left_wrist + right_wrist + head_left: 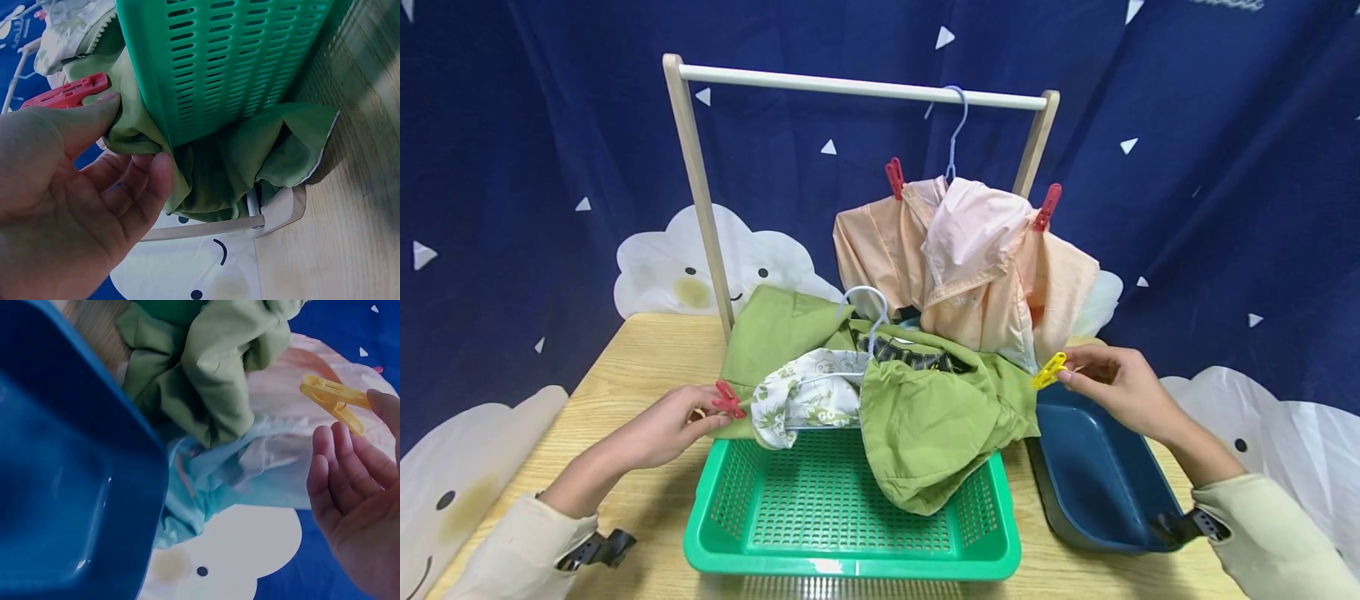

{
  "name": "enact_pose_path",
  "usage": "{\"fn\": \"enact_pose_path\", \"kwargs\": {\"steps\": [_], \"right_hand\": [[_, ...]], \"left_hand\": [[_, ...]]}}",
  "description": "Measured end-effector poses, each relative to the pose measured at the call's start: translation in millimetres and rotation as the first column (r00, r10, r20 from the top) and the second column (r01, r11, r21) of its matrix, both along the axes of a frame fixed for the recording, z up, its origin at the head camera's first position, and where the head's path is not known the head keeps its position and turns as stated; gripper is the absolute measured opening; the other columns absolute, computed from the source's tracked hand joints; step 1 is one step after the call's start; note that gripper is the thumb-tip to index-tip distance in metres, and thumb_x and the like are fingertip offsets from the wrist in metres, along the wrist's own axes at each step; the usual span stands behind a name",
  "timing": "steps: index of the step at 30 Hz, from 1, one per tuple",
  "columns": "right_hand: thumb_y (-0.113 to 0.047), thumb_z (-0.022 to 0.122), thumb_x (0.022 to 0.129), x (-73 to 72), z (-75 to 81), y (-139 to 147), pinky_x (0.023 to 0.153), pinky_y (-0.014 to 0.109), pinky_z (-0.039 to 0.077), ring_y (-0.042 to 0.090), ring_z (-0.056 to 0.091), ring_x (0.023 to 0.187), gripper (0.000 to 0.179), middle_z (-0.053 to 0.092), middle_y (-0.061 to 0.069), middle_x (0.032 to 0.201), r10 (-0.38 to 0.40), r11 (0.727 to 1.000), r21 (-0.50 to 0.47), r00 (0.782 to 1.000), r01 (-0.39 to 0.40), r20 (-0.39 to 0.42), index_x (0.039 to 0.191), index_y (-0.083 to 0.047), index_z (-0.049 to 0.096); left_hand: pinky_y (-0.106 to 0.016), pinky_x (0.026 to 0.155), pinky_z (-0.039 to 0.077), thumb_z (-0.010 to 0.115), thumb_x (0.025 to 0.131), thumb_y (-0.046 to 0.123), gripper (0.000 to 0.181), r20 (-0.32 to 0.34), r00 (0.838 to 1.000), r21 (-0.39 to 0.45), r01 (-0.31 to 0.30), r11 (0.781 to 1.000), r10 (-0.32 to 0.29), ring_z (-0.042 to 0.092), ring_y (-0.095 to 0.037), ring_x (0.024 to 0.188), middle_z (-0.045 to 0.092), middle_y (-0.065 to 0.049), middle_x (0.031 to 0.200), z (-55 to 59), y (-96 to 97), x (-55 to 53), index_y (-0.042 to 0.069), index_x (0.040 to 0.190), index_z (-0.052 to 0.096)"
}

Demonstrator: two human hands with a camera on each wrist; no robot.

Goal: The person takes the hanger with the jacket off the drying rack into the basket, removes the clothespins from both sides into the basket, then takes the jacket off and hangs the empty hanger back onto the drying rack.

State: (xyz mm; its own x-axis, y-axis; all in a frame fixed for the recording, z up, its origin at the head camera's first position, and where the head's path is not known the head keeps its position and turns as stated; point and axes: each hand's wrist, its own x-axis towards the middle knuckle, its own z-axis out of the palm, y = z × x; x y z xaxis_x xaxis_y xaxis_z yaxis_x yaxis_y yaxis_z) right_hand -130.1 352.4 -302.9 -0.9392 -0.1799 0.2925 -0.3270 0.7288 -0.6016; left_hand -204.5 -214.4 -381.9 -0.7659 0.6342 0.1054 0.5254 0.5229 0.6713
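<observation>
A green jacket [932,425] with white printed lining lies across the back of the green basket [850,568], a pale hanger [868,293] rising from its neck. At the jacket's left side my left hand [673,425] pinches the green cloth between thumb and fingers. A red clothespin [69,92] sits on the cloth right beside that thumb. My right hand [1123,387] pinches a yellow clothespin [1049,371] by its handle end, close to the jacket's right edge. In the right wrist view the yellow clothespin [331,400] stands apart from the cloth.
Behind, a peach jacket [977,283] with two red clothespins [1047,208] hangs from the rack's white bar [850,85]. Under my right hand stands a dark blue bin [1101,467]. A blue curtain [820,33] with cloud shapes backs the wooden table [643,358].
</observation>
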Motion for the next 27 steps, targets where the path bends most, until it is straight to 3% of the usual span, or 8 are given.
{"fn": "enact_pose_path", "kwargs": {"steps": [18,27], "right_hand": [[0.001,0.069,0.092,-0.3,-24.3,40.5,0.064,0.015,0.055,-0.001,0.068,0.073,0.029,0.069,-0.022,0.088,-0.035,0.999,-0.026,0.994,0.038,0.102,0.117,0.015,0.064],[0.0,0.07,0.092,-3.4,-37.3,54.8,0.065,0.018,0.056,-0.001,0.067,0.074,0.028,0.071,-0.011,0.091,-0.042,0.999,0.023,0.983,0.038,0.18,0.115,0.015,0.065]], "left_hand": [[-0.025,0.073,0.054,0.064,0.096,0.006,0.016,0.006,1.0,-0.008,-0.01,1.0,0.01,0.064,-0.014,0.099,0.074,-0.007,0.107,1.1,1.2,0.8,0.008,0.102,0.079],[-0.025,0.073,0.054,0.064,0.096,0.005,0.016,0.01,1.0,-0.008,-0.013,1.0,0.013,0.064,-0.013,0.099,0.075,-0.008,0.108,0.7,0.6,0.5,0.007,0.104,0.079]]}}
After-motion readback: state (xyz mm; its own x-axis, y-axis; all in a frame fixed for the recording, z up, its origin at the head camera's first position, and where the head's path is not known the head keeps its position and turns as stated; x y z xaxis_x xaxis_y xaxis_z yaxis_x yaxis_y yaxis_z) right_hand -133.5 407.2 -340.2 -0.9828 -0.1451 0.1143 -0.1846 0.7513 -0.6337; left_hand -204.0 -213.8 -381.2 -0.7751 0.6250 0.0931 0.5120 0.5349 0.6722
